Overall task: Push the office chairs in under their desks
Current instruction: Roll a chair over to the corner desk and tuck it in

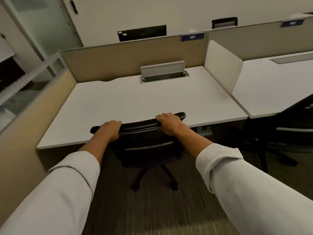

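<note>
A black mesh office chair [145, 146] stands in front of a white desk [135, 102], its backrest top at the desk's front edge and its seat hidden beneath. My left hand [110, 130] grips the left end of the backrest's top edge. My right hand [169, 122] grips the right end of the same edge. The chair's star base [154, 177] rests on the carpet just outside the desk edge. A second black chair [286, 133] stands at the right, in front of the neighbouring white desk [271, 89].
Beige partition panels [128, 60] close the desk at the back and left. A white divider [221, 65] separates the two desks. An open cable tray [162, 72] sits at the desk's rear. A blue label reading 307 [192, 36] tops the partition. Striped carpet [152, 217] lies underfoot.
</note>
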